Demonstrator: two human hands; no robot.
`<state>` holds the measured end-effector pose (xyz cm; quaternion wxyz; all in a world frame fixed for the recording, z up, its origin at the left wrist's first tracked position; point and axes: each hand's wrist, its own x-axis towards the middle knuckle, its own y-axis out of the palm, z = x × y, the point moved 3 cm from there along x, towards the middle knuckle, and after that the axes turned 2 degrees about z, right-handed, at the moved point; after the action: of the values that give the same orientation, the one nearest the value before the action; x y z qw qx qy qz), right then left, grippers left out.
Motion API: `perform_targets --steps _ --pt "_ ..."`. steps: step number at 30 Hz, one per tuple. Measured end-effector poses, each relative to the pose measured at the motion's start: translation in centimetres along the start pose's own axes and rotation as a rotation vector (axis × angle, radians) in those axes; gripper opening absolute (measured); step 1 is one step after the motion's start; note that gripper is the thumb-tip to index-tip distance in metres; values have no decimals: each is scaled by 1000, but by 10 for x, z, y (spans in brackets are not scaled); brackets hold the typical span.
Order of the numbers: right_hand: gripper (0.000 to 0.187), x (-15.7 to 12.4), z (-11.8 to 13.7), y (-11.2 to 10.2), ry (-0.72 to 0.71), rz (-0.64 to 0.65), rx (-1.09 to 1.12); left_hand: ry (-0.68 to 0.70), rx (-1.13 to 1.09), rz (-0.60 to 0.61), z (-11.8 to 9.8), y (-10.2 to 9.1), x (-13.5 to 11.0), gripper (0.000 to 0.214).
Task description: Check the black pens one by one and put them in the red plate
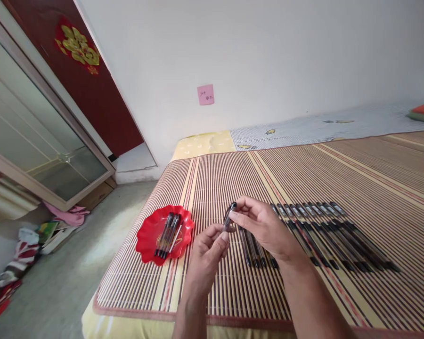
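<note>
A pen [228, 217] with a black cap and a clear barrel is held upright and slightly tilted between my two hands. My left hand [209, 247] pinches its lower part between thumb and fingers. My right hand [263, 225] is closed on the capped top end. Beneath and beyond my right hand, several black pens [351, 245] lie side by side on the striped mat, partly hidden by that hand and forearm. To the left stands a red scalloped plate [143, 235]. Several black pens [167, 235] and a thin white stick [175, 239] lie in it.
The striped bamboo mat [219, 179] covers a bed whose near edge shows a yellow sheet [134, 326]. Behind it is a white wall with a pink note [205, 94]. At left are a glass-panelled door [49, 141], floor, and a pile of clothes [24, 249].
</note>
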<state>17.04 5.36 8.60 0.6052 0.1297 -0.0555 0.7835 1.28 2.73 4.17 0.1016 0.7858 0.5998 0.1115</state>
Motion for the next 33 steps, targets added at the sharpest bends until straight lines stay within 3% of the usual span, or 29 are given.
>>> perform_targets --steps 4,10,23,29,33 --pt "29 -2 0 -1 8 63 80 1 -32 58 -1 3 -1 30" --pt "20 -1 0 3 29 59 159 2 -96 103 -1 8 -3 30" --pt "27 4 -9 8 83 38 280 49 -83 -43 1 11 -2 31" --pt "25 4 -8 2 68 2 186 6 -81 -32 0 15 -1 34" --pt "27 4 -6 -4 89 -53 115 45 46 -91 -1 18 1 33"
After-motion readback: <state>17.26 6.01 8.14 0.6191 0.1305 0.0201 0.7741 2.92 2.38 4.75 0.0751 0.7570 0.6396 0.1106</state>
